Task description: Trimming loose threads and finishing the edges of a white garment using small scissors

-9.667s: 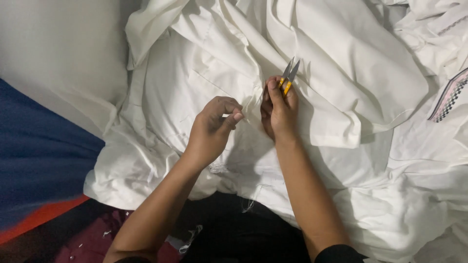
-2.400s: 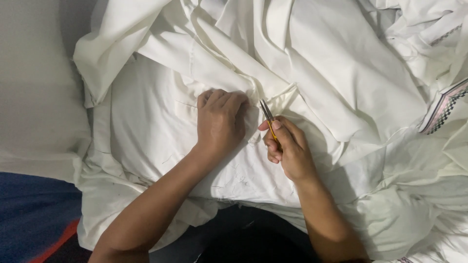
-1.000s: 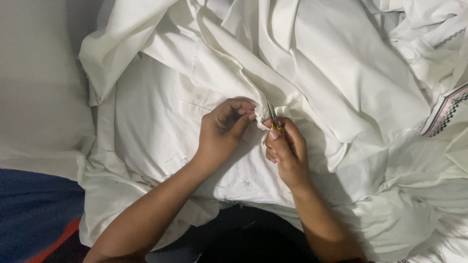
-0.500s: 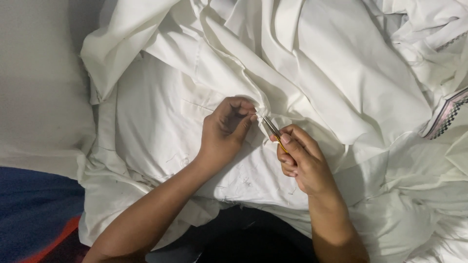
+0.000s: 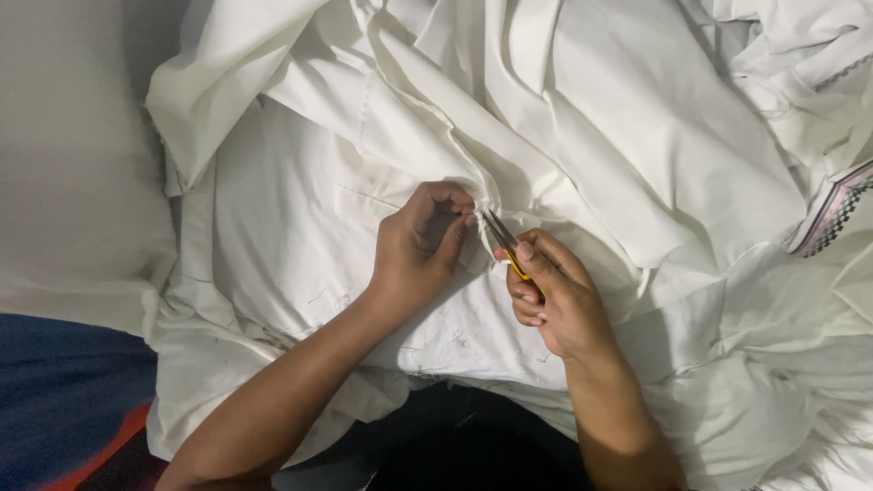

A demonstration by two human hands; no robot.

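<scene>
A big rumpled white garment (image 5: pixel 300 236) covers most of the view. My left hand (image 5: pixel 420 244) pinches a fold of it near a seam at the middle. My right hand (image 5: pixel 556 300) grips small yellow-handled thread snips (image 5: pixel 503 242), whose metal blades point up and left, tips right beside my left fingertips at the pinched fold. Short loose threads lie on the cloth below my hands.
More white cloth is piled at the right, with a piece of patterned trim (image 5: pixel 832 211) near the right edge. A pale grey surface (image 5: pixel 73 173) lies at the left, and a blue cloth with an orange edge (image 5: pixel 64 400) at the bottom left.
My right hand has shifted slightly right and down, keeping the snips at the fold. My left hand has stayed pinching the cloth at the same spot.
</scene>
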